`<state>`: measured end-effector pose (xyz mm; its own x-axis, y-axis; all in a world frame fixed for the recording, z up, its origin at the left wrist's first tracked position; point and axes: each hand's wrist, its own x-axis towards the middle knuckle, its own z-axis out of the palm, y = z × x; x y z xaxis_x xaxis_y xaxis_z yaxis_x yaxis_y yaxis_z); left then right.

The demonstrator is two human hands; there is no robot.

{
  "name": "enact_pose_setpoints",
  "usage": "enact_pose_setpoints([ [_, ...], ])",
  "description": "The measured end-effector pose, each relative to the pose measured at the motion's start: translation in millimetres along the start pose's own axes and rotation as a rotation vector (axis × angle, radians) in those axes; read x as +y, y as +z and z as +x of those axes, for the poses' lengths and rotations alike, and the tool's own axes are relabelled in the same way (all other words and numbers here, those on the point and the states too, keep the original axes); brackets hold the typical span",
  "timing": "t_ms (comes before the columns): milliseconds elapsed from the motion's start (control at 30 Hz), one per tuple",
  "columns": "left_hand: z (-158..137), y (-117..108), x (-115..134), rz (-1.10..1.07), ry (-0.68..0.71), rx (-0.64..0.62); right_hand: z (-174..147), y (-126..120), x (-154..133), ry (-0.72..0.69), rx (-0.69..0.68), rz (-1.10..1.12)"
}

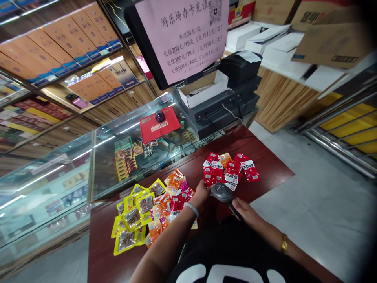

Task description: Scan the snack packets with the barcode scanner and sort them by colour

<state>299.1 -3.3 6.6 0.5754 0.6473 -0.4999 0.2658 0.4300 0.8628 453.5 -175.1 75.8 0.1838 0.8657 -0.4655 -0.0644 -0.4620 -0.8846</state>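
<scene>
My right hand (243, 208) is wrapped round the handle of a grey and black barcode scanner (221, 192), its head over the near edge of the red packets. My left hand (202, 193) is closed at the lower left edge of a red snack packet (212, 176), beside the scanner head; its fingertips are partly hidden. More red and white packets (250, 171) and an orange one (225, 160) lie around there. Left of my left forearm spreads a pile of yellow packets (132, 218), orange packets (174, 180) and a few red and purple ones.
The packets lie on a dark red tabletop (101, 245). Beyond it stand a glass display counter (103, 165), a red mat (169, 125) with a mouse (159, 116), and a screen bearing a pink price sheet (182, 39). A metal railing (338, 151) is at the right.
</scene>
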Motion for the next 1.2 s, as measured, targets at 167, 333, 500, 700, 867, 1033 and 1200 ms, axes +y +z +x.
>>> enact_pose_setpoints([
  [167, 34, 17, 30, -0.001, 0.050, -0.142, 2, -2, 17, 0.036, 0.038, 0.108],
  [333, 20, -27, 37, 0.299, 0.056, 0.159, 8, 1, 18, 0.128, 0.015, 0.135],
  [500, -28, -106, 32, 1.050, -0.146, 0.637, 11, 0, 19, 0.078, -0.032, 0.069],
  [700, -37, -155, 26, 1.274, -0.340, 0.639, 12, 4, 25, 0.046, -0.025, 0.047],
  [867, -26, -162, 32, 1.382, -0.340, 0.631, 11, 8, 16, 0.038, -0.050, 0.023],
  [1033, -25, -170, 42, 1.332, -0.366, 0.463, 10, 11, 10, 0.022, -0.032, 0.005],
  [1200, -24, -159, 49, 0.780, -0.164, 0.453, 12, 12, 7, -0.009, -0.063, -0.014],
])
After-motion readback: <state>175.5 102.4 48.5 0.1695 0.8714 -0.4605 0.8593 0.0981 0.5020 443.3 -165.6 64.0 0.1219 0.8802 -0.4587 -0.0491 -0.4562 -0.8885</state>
